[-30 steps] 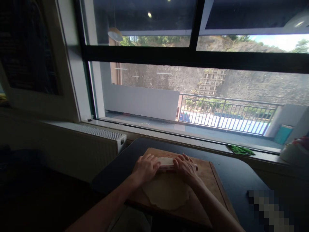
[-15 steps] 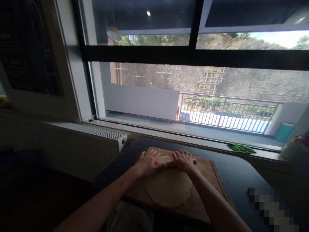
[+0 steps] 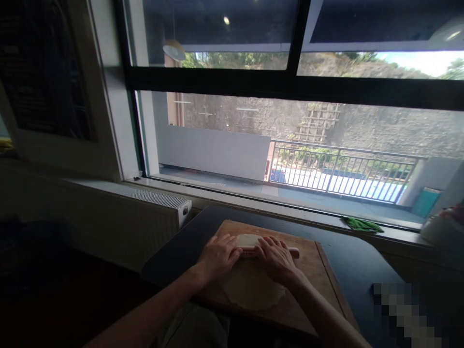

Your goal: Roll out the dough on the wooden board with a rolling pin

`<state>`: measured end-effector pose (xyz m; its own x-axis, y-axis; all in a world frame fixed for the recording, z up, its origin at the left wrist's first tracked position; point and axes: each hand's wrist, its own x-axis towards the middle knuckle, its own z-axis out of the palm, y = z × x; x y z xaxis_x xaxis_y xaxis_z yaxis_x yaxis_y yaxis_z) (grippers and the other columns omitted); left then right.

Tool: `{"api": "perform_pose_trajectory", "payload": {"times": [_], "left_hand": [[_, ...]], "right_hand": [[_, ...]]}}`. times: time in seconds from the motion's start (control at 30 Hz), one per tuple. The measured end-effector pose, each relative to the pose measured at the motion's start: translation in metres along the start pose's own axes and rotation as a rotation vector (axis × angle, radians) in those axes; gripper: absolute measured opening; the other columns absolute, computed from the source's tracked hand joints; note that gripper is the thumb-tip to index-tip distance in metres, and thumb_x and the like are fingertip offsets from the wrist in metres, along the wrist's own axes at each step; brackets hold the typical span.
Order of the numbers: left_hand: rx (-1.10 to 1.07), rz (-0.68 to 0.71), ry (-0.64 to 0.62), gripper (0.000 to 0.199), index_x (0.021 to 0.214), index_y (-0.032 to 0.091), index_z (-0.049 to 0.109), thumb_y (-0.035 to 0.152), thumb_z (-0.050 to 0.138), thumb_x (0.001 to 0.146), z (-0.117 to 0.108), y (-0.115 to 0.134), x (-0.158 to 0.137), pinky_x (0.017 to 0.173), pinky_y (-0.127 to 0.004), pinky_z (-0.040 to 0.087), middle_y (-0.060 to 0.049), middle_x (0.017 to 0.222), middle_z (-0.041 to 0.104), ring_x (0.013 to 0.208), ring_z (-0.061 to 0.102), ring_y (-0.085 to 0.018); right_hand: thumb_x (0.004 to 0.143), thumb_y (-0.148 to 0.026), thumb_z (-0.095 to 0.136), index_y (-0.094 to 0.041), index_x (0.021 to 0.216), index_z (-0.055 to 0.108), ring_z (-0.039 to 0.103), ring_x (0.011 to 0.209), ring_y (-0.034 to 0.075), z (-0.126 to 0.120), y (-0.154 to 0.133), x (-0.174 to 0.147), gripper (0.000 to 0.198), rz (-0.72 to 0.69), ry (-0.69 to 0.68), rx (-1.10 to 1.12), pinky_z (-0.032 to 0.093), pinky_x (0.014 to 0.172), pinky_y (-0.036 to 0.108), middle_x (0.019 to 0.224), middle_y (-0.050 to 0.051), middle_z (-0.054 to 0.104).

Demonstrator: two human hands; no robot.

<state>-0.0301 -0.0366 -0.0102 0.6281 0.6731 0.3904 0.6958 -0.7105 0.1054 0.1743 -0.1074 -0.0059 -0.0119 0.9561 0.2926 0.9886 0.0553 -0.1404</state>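
Observation:
A wooden rolling pin lies crosswise over a thin, pale sheet of dough. My left hand presses on the left part of the pin, its fingers laid over the top and covering that end. Over the right part rests my right hand, with the pin's tip poking out beyond it. Between the two hands a short stretch of the pin shows. Dough extends on both sides of the pin, with a wavy near edge. Under it is a wooden board.
The board sits on a dark table with a rounded corner. A green cloth lies on the windowsill behind. A white radiator stands to the left. At lower right, a blurred-out object lies on the table.
Both hands and the rolling pin have moved back toward me over the dough, uncovering more of its far part. The board has stayed in place.

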Motion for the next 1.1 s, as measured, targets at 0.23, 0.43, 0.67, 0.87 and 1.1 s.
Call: {"api": "perform_pose_trajectory", "payload": {"times": [0.23, 0.43, 0.67, 0.87, 1.1], "left_hand": [[0.068, 0.031, -0.023, 0.059, 0.136, 0.020, 0.041, 0.054, 0.033, 0.089, -0.001, 0.001, -0.009, 0.108, -0.048, 0.020, -0.011, 0.143, 0.041, 0.134, 0.030, -0.026], [0.010, -0.146, -0.233, 0.072, 0.134, 0.019, 0.043, 0.068, 0.026, 0.084, 0.005, -0.023, 0.062, 0.105, -0.059, 0.021, -0.010, 0.143, 0.041, 0.135, 0.027, -0.030], [-0.001, -0.159, -0.195, 0.051, 0.125, 0.023, 0.052, 0.049, 0.021, 0.093, 0.005, -0.023, 0.061, 0.104, -0.057, 0.025, -0.008, 0.138, 0.048, 0.133, 0.032, -0.027], [0.052, 0.032, 0.021, 0.050, 0.134, 0.016, 0.043, 0.041, 0.035, 0.092, -0.007, 0.006, -0.011, 0.106, -0.045, 0.029, -0.012, 0.138, 0.047, 0.128, 0.040, -0.025], [0.103, -0.180, 0.078, 0.041, 0.121, 0.017, 0.055, 0.036, 0.029, 0.095, 0.000, -0.010, 0.013, 0.100, -0.051, 0.033, -0.011, 0.124, 0.059, 0.121, 0.047, -0.026]], "right_hand": [[0.095, -0.047, 0.021, -0.027, 0.130, 0.046, 0.031, 0.130, 0.022, 0.001, -0.002, -0.001, 0.047, 0.015, 0.002, -0.026, 0.020, 0.106, 0.040, 0.139, 0.005, 0.043], [0.096, -0.040, 0.022, -0.023, 0.111, 0.058, 0.042, 0.116, 0.026, -0.005, 0.001, 0.077, 0.042, 0.068, -0.115, -0.084, 0.033, 0.092, 0.043, 0.118, 0.012, 0.056], [0.097, -0.041, 0.020, -0.025, 0.111, 0.057, 0.038, 0.123, 0.026, -0.005, 0.004, 0.074, 0.043, -0.048, -0.155, -0.076, 0.033, 0.095, 0.044, 0.122, 0.009, 0.054], [0.095, -0.051, 0.021, -0.024, 0.138, 0.037, 0.026, 0.134, 0.023, -0.011, 0.025, 0.015, 0.052, -0.278, -0.223, 0.108, 0.024, 0.107, 0.042, 0.141, 0.004, 0.042], [0.097, -0.043, 0.015, -0.030, 0.118, 0.055, 0.033, 0.129, 0.022, 0.010, 0.005, 0.110, 0.047, -0.199, -0.193, 0.003, 0.030, 0.100, 0.043, 0.126, 0.004, 0.053]]}}
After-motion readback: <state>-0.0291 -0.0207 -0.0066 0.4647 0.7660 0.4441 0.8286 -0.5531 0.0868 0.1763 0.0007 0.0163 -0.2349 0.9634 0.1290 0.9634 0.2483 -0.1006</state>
